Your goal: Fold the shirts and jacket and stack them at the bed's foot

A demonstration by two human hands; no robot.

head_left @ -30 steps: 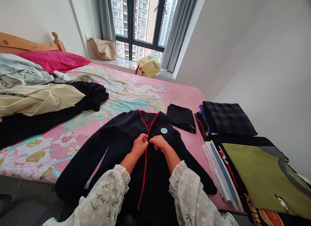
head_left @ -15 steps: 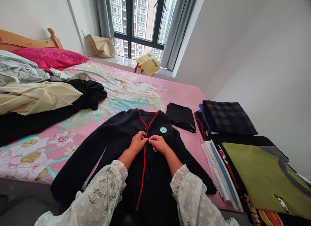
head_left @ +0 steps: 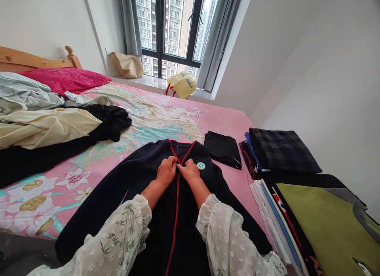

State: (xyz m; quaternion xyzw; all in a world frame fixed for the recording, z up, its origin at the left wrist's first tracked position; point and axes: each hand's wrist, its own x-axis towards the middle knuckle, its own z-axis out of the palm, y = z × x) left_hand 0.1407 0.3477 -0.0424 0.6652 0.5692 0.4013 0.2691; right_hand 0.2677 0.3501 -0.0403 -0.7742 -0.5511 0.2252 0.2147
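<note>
A dark navy cardigan (head_left: 148, 165) with red trim lies front up on the bed, its sleeves spread to both sides. A round green-and-white badge (head_left: 201, 165) sits on its chest. At the base of the V-neck, my left hand (head_left: 166, 170) pinches the front edge from the left. My right hand (head_left: 189, 169) grips the opposite edge just beside it, the thumbs almost meeting at the red trim. Fingers cover the spot where the two edges meet, so a button there cannot be made out.
Folded black cloth (head_left: 223, 148) lies beyond the cardigan's right shoulder. Folded clothes stand at right, with a plaid piece (head_left: 285, 149) and a green shirt (head_left: 320, 216). Loose garments (head_left: 50, 125) and a magenta pillow (head_left: 68, 79) lie at left. Bags (head_left: 181, 84) rest by the window.
Both hands have shifted up the front edge to near the V-neck's base. My right hand has turned more upright and closed in on the edge. The view has tilted slightly upward.
</note>
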